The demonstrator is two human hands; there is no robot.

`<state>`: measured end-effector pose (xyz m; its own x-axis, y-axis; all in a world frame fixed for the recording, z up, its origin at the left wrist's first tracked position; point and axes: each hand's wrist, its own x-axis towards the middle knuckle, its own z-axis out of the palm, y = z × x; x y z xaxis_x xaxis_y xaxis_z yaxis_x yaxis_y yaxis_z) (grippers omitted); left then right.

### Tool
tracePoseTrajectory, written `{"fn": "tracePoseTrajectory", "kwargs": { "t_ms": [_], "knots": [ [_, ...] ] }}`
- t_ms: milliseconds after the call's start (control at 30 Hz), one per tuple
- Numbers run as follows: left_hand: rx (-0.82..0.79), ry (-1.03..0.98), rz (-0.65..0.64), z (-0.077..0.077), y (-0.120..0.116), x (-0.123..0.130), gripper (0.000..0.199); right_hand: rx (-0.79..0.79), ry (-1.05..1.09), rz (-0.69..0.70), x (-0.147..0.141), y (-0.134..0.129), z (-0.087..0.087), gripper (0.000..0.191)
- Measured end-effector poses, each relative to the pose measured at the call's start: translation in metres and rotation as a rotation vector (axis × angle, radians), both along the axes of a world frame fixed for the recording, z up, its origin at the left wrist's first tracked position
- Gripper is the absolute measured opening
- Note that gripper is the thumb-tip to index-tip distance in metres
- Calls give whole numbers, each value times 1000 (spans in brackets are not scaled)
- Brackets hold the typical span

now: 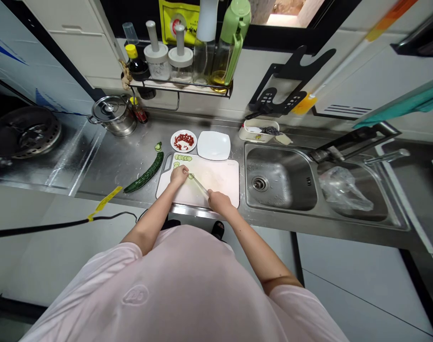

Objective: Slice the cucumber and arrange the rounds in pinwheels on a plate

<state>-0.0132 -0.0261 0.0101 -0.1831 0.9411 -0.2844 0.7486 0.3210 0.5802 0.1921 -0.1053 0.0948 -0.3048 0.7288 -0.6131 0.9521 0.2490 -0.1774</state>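
My right hand [219, 202] is closed around the handle of a knife [200, 186], whose pale blade slants up and left over the white cutting board [221, 178]. By the blade's tip lies a cucumber slice [191, 176]. My left hand [179, 175] is over the board's left part, its fingers bunched together close to that slice; what they hold, if anything, is hidden. Behind this hand, a row of cucumber slices [183, 157] rests along the board's far edge. A long dark green cucumber [145, 174] lies on the counter left of the board, with a cut end piece [158, 147] beyond it.
Behind the board stand a plate of chopped red pieces [184, 140] and a white plate [214, 145]. A sink [282, 178] is at the right, with a plastic bag [344, 189] in its second basin. A lidded pot [114, 115] and a wok [24, 130] stand left.
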Motion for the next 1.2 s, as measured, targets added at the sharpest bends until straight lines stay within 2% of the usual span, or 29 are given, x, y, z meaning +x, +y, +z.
{"fn": "tracePoseTrajectory", "kwargs": {
  "t_ms": [833,1200],
  "knots": [
    [4,-1,3,1,-1,0,16,2,-3,-25,-1,-4,-3,29],
    [18,-7,4,-1,-1,0,17,0,-7,-32,15,-19,-3,25]
  ]
}}
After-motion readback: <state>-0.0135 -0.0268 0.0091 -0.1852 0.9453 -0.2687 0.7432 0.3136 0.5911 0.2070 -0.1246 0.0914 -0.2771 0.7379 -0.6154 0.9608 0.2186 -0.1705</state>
